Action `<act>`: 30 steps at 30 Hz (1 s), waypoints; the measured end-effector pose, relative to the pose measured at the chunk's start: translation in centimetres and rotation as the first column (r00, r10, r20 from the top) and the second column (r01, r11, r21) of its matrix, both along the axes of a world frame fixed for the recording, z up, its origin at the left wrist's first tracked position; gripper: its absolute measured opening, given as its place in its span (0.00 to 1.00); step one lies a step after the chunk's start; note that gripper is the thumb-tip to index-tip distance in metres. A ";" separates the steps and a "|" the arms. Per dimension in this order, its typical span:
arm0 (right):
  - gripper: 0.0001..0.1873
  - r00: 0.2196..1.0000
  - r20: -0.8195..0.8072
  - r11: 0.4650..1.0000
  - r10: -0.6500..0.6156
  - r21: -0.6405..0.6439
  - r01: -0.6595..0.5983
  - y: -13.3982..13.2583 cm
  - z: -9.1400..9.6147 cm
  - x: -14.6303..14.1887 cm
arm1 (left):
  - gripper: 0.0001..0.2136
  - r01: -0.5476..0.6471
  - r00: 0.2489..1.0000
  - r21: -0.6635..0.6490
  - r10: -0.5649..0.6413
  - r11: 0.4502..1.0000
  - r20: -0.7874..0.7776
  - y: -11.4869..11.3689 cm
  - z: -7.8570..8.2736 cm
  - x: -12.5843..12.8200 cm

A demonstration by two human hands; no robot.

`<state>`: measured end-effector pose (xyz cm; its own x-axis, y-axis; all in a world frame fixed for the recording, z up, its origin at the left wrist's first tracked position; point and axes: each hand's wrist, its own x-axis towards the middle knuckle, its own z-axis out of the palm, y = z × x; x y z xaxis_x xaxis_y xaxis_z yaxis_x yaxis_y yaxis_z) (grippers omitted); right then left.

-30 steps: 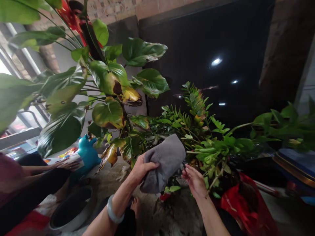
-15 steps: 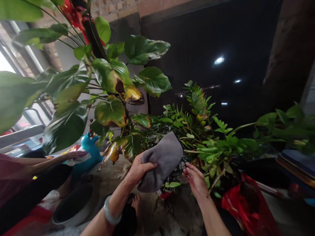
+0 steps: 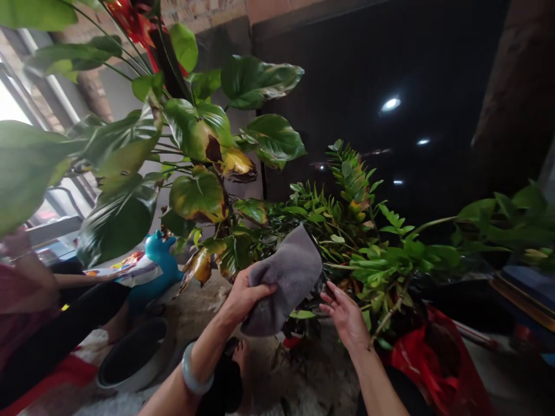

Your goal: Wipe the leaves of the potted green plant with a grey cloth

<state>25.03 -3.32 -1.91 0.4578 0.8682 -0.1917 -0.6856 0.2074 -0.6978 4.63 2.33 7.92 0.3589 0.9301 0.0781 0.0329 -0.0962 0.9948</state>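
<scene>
My left hand (image 3: 243, 296) grips a soft grey cloth (image 3: 286, 277), thumb on top, and holds it up in front of the plants. A dark edge runs along the cloth's right side. Just right of it, my right hand (image 3: 347, 318) is raised with fingers apart, and I see nothing held in it. Behind both hands grows a bushy plant (image 3: 385, 260) with small green leaves. To the left stands a tall plant with broad leaves (image 3: 197, 193), some of them yellow and brown at the edges.
At left a seated person (image 3: 34, 294) rests an arm near a blue animal-shaped object (image 3: 158, 260). A dark basin (image 3: 132, 355) sits on the floor below. A red plastic bag (image 3: 437, 364) lies at lower right. A dark glossy panel (image 3: 368, 69) stands behind the plants.
My right hand's fingers have spread from a pinch beside the cloth's edge. The cloth stays in my left hand, slightly shifted in shape. The person at left has lifted one hand away from the blue object.
</scene>
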 end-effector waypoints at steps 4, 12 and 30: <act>0.15 1.000 0.005 1.000 0.010 -0.011 -0.010 0.0 0.0 -0.4 | 0.18 0.081 0.936 0.069 -0.052 0.994 -0.348 -0.5 -3.7 -0.6; 0.17 1.000 -0.017 0.999 0.011 -0.041 -0.012 -0.2 0.4 -0.1 | 0.17 0.127 0.987 -0.134 -0.139 0.983 -0.080 -1.4 -0.8 -3.4; 0.14 1.000 0.021 0.999 -0.011 -0.042 0.012 0.2 -0.9 0.0 | 0.18 -0.232 0.973 -0.108 0.232 0.967 -0.011 0.4 -0.7 -5.2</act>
